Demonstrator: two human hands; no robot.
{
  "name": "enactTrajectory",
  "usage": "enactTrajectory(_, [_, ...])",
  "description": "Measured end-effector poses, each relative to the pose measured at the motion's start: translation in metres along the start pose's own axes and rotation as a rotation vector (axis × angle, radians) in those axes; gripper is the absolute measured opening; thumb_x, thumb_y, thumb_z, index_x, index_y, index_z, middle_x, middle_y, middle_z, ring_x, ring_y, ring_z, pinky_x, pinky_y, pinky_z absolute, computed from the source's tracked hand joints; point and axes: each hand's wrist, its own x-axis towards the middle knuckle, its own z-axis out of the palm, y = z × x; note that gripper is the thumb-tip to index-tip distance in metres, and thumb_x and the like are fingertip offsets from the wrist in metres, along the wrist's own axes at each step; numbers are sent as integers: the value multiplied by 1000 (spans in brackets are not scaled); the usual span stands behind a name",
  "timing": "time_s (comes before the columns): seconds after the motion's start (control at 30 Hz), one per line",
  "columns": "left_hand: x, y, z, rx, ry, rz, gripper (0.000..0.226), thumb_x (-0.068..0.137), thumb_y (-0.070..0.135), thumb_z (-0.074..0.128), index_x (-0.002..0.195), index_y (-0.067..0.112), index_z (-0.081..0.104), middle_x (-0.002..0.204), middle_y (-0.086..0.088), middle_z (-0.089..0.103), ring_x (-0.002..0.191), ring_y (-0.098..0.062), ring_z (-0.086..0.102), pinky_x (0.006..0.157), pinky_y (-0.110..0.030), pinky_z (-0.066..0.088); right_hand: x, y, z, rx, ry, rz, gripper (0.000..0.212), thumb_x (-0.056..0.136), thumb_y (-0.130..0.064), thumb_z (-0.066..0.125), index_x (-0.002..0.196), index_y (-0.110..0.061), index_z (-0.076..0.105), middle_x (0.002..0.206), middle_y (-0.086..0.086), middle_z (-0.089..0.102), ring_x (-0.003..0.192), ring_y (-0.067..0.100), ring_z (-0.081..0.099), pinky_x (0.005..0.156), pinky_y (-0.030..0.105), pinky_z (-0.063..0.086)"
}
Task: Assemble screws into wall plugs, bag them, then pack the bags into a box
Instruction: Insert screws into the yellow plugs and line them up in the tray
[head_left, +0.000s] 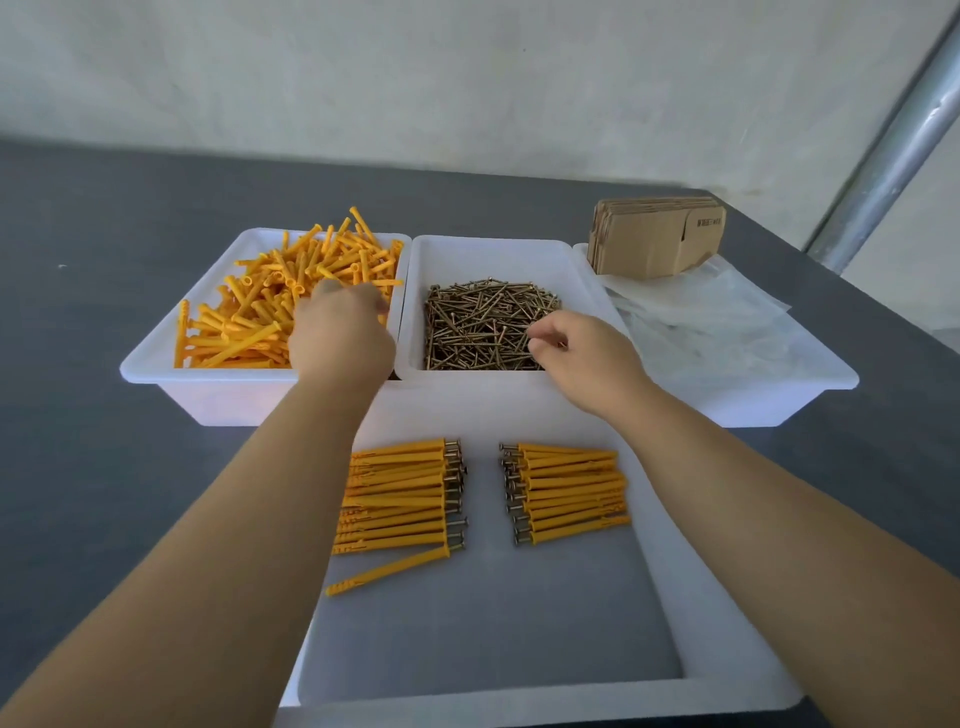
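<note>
Markings: none legible.
A small dark printed line sits on the top flattened cardboard box (657, 236), at the table's (104, 218) far right corner; characters too small to read.

Left hand (340, 332) in bin of yellow plugs (244, 306); right hand (576, 353) pinching among screws (483, 325). Assembled plugs (405, 493) lie in near tray (727, 649).

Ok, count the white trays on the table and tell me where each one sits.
4. The plug tray back left, the screw tray back centre, the bag tray back right, and the assembly tray nearest the person. None looks hidden.
</note>
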Motion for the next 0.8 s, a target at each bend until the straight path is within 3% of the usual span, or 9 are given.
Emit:
enactTrajectory(0.1, [5, -6, 3, 167, -273, -157, 35, 93, 14, 50, 124, 22, 61, 127, -15, 52, 120, -40, 46, 97, -53, 48, 11, -14, -7, -167, -199, 32, 29, 98, -31, 52, 124, -25, 64, 127, -2, 63, 114, 21, 57, 95, 36, 48])
enactTrajectory(0.23, [8, -8, 7, 180, -337, -147, 32, 92, 14, 48, 121, 19, 61, 117, -12, 58, 117, -37, 48, 95, -51, 49, 30, -32, -15, -311, -539, 137, 36, 100, -24, 48, 133, -16, 60, 140, 6, 55, 127, 27, 50, 107, 38, 41])
enactTrajectory(0.3, [9, -8, 6, 195, -360, -146, 31, 93, 14, 48, 121, 17, 61, 118, -13, 57, 119, -37, 46, 96, -51, 48, 35, -35, -15, -421, -623, 150, 33, 102, -27, 42, 129, -18, 60, 142, 6, 52, 127, 27, 49, 108, 42, 40])
enactTrajectory(0.43, [11, -7, 6, 182, -376, -147, 31, 93, 14, 48, 121, 15, 60, 121, -14, 56, 118, -37, 48, 97, -51, 48, 41, -28, -6, -431, -617, 165, 39, 101, -35, 41, 129, -13, 59, 142, 8, 51, 123, 26, 50, 102, 37, 39])
enactTrajectory(0.53, [11, -5, 6, 196, -346, -192, 33, 93, 18, 51, 125, 15, 58, 131, -16, 50, 125, -39, 40, 98, -49, 45, 46, -24, -3, -356, -562, 212, 33, 92, -37, 55, 112, -12, 64, 123, 8, 61, 107, 25, 60, 93, 37, 49])
enactTrajectory(0.6, [11, -4, 6, 238, -337, -241, 32, 92, 21, 52, 123, 14, 56, 135, -15, 46, 131, -40, 33, 100, -52, 38, 48, -24, -3, -362, -561, 215, 35, 90, -36, 59, 113, -10, 65, 120, 7, 63, 107, 26, 62, 94, 38, 51])
enactTrajectory(0.67, [12, -4, 7, 248, -341, -280, 25, 89, 21, 52, 112, 14, 57, 125, -12, 52, 124, -38, 40, 102, -54, 33, 48, -24, -1, -361, -534, 206, 37, 93, -31, 58, 122, -8, 65, 127, 9, 61, 114, 28, 60, 100, 40, 49])
enactTrajectory(0.73, [12, -4, 7, 240, -336, -290, 6, 88, 20, 51, 88, 14, 53, 99, -8, 53, 104, -33, 46, 104, -55, 30, 45, -25, 1, -362, -501, 194, 34, 97, -25, 53, 122, -7, 66, 129, 10, 62, 116, 28, 59, 101, 40, 49])
enactTrajectory(0.8, [12, -5, 6, 252, -346, -255, 12, 90, 19, 50, 79, 15, 46, 85, -5, 47, 96, -32, 47, 102, -54, 32, 41, -23, 3, -297, -414, 186, 33, 96, -21, 53, 118, -2, 68, 126, 15, 64, 115, 30, 60, 100, 42, 50])
